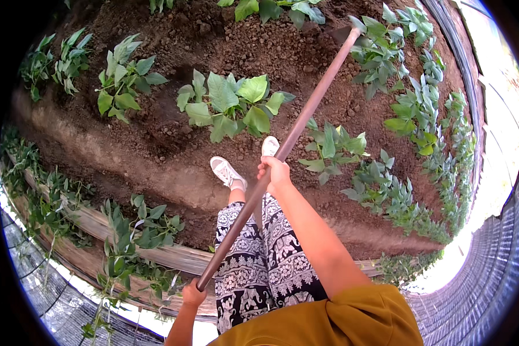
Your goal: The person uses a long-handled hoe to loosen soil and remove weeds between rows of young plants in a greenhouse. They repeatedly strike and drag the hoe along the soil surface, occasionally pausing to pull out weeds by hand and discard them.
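Both my hands are closed around the long wooden handle of a hoe. My left hand grips its butt end, low beside my patterned trousers. Farther up the shaft, my right hand holds it in front of my legs. The handle slants away to the upper right, where the hoe's metal head is near the soil beside a leafy plant. Leaves and shadow partly hide the blade, so I cannot tell whether it touches the ground. A broad-leaved green plant grows just beyond my shoes.
Brown, crumbly soil surrounds the plants. My white shoes stand on a bare dirt strip. Wooden boards edge the bed behind me, with leafy vines over them. Rows of plants and black piping lie to the right, near mesh netting.
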The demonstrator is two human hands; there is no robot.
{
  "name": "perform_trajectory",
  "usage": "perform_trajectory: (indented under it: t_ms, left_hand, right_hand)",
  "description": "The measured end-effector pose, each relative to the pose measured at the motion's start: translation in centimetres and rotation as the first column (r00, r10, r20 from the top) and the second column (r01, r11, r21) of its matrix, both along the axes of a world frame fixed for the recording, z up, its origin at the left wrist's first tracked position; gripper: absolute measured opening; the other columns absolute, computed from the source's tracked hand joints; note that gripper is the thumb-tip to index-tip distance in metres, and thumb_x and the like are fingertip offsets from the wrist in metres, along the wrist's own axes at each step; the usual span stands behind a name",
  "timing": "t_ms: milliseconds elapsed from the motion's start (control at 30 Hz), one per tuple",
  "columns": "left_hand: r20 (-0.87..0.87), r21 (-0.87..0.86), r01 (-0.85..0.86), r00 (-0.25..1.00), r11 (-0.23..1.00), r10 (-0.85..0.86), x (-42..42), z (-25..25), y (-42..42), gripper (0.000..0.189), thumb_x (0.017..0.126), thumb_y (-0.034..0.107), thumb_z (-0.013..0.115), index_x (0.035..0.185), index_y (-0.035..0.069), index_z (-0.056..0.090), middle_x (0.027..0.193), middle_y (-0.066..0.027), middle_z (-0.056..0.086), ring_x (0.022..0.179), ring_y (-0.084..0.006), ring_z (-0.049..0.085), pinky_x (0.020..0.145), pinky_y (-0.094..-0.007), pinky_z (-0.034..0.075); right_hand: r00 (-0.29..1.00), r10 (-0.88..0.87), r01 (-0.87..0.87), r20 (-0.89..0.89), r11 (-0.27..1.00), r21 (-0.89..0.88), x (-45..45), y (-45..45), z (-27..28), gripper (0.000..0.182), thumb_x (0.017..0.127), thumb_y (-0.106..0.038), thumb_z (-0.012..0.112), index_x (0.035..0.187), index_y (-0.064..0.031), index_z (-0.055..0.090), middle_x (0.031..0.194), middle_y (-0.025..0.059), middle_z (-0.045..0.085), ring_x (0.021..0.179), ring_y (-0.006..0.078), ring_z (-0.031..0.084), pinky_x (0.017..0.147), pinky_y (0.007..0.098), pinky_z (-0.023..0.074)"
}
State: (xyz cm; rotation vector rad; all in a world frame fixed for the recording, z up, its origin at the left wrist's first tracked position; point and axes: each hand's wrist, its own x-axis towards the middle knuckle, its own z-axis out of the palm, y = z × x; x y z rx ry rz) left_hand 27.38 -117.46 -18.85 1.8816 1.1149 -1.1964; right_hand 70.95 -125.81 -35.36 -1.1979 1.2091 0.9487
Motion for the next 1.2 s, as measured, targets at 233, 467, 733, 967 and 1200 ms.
perform_trajectory:
  t_ms: [233,467,733,967,1200]
  left_hand:
    - [0.158,-0.049,-0.130,0.978,0.990,0.136,11.9,-6.0,-3.9,0.029,0.067,0.023,0.063,0.093,0.010,0.057,0.071,-0.0172,0.061,0.066,-0.0362,0.059,0.063,-0.0446,0.047]
    - [-0.048,-0.148,-0.146,0.989,0.978,0.140,9.9,-3.0,-3.1,0.035,0.065,0.019,0.063,0.098,0.010,0.056,0.075,-0.0167,0.062,0.069,-0.0354,0.060,0.066,-0.0420,0.048]
    - [0.050,-0.076,-0.153,0.986,0.985,0.157,-4.0,1.6,-3.0,0.039,0.059,0.014,0.065,0.096,0.008,0.057,0.075,-0.0171,0.062,0.068,-0.0355,0.061,0.063,-0.0430,0.049]
    - [0.194,-0.030,-0.151,0.969,0.988,0.154,6.0,-6.0,-4.2,0.031,0.063,0.014,0.063,0.093,0.009,0.057,0.069,-0.0174,0.061,0.065,-0.0363,0.060,0.061,-0.0444,0.048]
    - [0.027,0.004,-0.142,0.989,0.990,0.142,0.4,-2.5,-3.3,0.033,0.061,0.015,0.064,0.093,0.008,0.057,0.072,-0.0182,0.061,0.067,-0.0363,0.060,0.062,-0.0437,0.048]
  right_hand:
    - [0.910,0.190,-0.137,0.369,0.977,-0.163,12.6,-0.4,1.8,0.008,0.073,-0.003,0.054,0.076,0.0021,0.049,0.058,0.0079,0.049,0.041,0.0116,0.044,0.039,0.0251,0.0404]
    - [0.962,0.198,-0.151,0.187,0.959,-0.241,6.9,-2.1,-6.4,0.005,0.070,0.002,0.053,0.073,0.0043,0.050,0.057,0.0090,0.051,0.039,0.0140,0.045,0.037,0.0277,0.0404]
    - [0.996,0.085,-0.082,0.019,0.989,-0.125,-4.0,-0.7,1.3,0.006,0.070,-0.002,0.054,0.067,-0.0001,0.049,0.052,0.0074,0.047,0.037,0.0155,0.043,0.036,0.0300,0.0382]
    - [0.938,0.180,-0.133,0.297,0.976,-0.173,6.6,0.3,-0.3,0.007,0.071,0.000,0.052,0.075,-0.0007,0.047,0.056,0.0033,0.045,0.040,0.0080,0.038,0.037,0.0211,0.0374]
    - [0.979,0.142,-0.132,0.147,0.988,-0.074,0.4,1.1,-3.7,0.007,0.071,-0.003,0.055,0.068,-0.0008,0.049,0.054,0.0067,0.048,0.039,0.0121,0.042,0.037,0.0261,0.0375]
